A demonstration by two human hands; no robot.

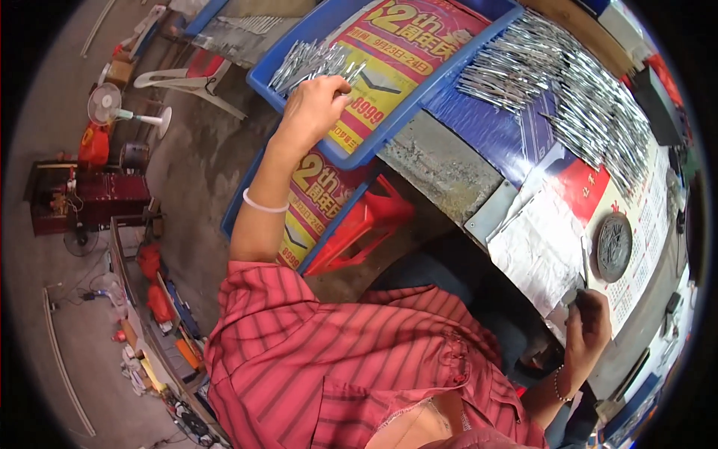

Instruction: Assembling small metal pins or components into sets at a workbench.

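Observation:
My left hand (318, 105) is over the near left part of a blue plastic tray (262, 84), its fingers curled together beside a heap of slim silvery metal pieces (305, 61). What those fingers hold, if anything, is hidden. My right hand (588, 323) is closed at the table's near edge, pinching a slim metal piece (585, 260) that points away from me. A small grey thing (570, 297) shows at its fingertips. Just beyond that hand stands a round dark dish (615, 247) of small dark bits. A crumpled whitish sheet (535, 243) lies beside it.
Large piles of slim metal pieces (591, 97) cover the table's far right. The tray is lined with a printed poster (396, 52); a second blue tray (238, 196) sits below. A red plastic stool (366, 228) stands under the table. Left are a fan (105, 103) and a white chair (183, 78).

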